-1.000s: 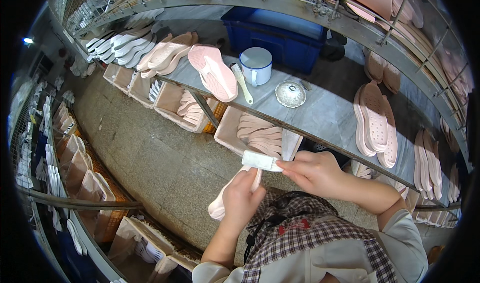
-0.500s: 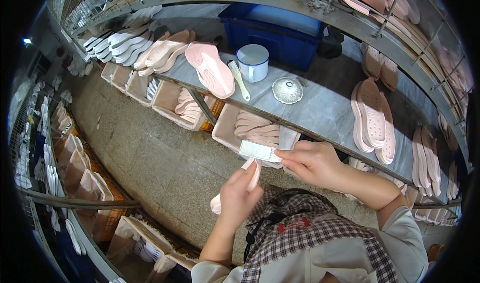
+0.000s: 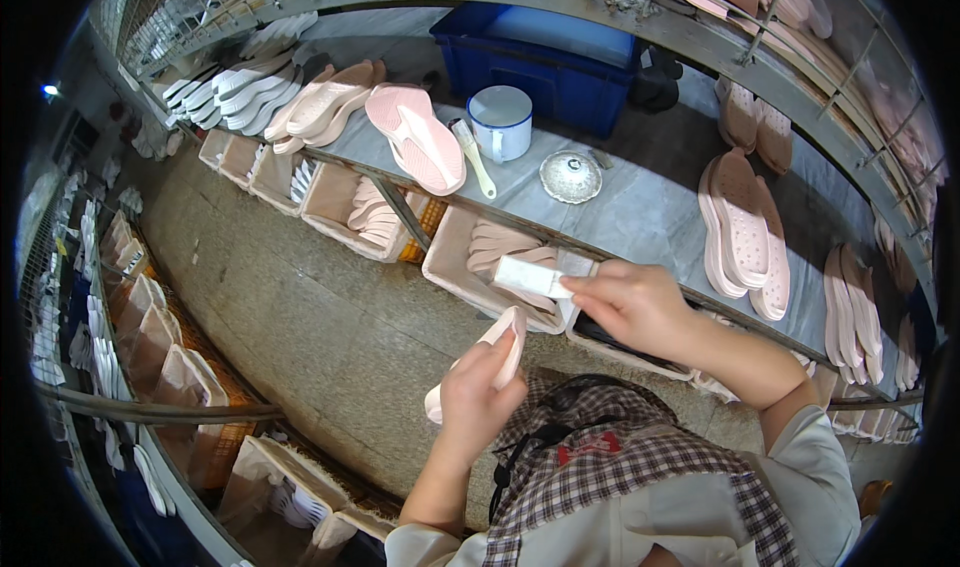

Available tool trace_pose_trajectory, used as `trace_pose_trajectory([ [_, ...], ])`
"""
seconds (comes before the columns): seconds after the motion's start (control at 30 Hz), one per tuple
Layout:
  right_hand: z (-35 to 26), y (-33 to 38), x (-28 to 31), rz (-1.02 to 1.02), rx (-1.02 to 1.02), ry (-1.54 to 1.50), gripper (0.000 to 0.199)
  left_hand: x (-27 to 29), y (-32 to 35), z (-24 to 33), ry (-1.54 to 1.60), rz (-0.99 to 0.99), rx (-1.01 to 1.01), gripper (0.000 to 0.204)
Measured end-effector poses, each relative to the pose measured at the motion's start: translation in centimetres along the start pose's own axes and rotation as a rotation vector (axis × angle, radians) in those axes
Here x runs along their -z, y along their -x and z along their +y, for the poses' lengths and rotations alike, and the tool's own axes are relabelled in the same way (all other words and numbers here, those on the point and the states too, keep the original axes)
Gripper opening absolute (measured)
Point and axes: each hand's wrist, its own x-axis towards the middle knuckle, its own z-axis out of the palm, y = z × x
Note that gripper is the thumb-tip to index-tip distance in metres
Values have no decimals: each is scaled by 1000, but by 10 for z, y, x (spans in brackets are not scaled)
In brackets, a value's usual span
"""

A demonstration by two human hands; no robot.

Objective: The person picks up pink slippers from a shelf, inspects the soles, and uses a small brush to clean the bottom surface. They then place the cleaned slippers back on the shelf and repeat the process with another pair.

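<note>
My left hand [image 3: 478,399] is closed around a pale pink shoe sole [image 3: 513,335], which stands tilted with its far end pointing up. The hand hides much of its middle. In my right hand [image 3: 632,309] is a flat, white brush [image 3: 528,276], pinched by its handle between thumb and fingers. The brush's wide head points left, above the sole's upper end and apart from it. Behind it is a lined basket [image 3: 448,257] with several pink pieces.
Along the grey marble bench stand an enamel mug [image 3: 500,125], a second brush [image 3: 473,159], a scalloped lid [image 3: 571,177] and a blue bin [image 3: 540,72]. Pink soles [image 3: 418,137] lie left, more shoe parts [image 3: 740,232] right. Lined baskets [image 3: 200,387] line the left rack.
The brush has lifted off the sole and moved slightly up and right with my right hand. My left hand still holds the sole, now turned a little.
</note>
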Motion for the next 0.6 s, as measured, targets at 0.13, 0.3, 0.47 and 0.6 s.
trace_pose_trajectory([
  [0.13,-7,11,9,20,56,-206,23,4,-2,-1,122,45,92,42],
  [0.3,-19,23,-3,-60,40,-125,28,1,-4,-2,123,31,67,38],
  [0.47,-26,23,-9,16,26,-150,29,-4,-3,-1,53,69,54,38],
  [0.6,-26,24,-9,-35,-42,-91,28,-9,-3,0,64,96,23,39],
])
